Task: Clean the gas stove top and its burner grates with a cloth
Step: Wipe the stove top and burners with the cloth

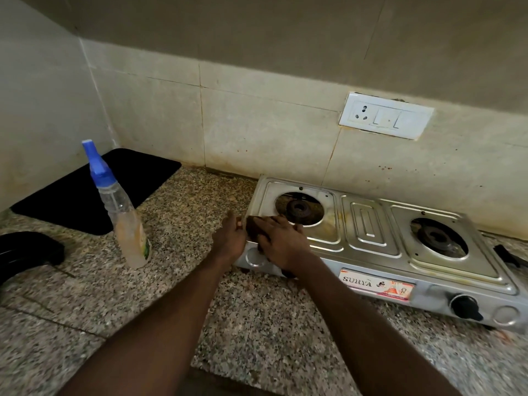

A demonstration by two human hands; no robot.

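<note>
A steel two-burner gas stove (pixel 368 227) stands on the granite counter, both burners bare with no grates on them. At its front left corner my right hand (pixel 281 242) lies flat, fingers straight, pressing a dark brown cloth (pixel 253 227) onto the stove top beside the left burner (pixel 299 208). My left hand (pixel 230 238) grips the stove's left edge, just left of the cloth. Most of the cloth is hidden under my right hand.
A clear spray bottle (pixel 125 218) with a blue nozzle stands left of the stove. A black mat (pixel 94 187) lies in the back left corner, a dark object (pixel 28 252) at the left edge. A black knob (pixel 465 307) juts from the stove front. A wall socket (pixel 385 115) sits above.
</note>
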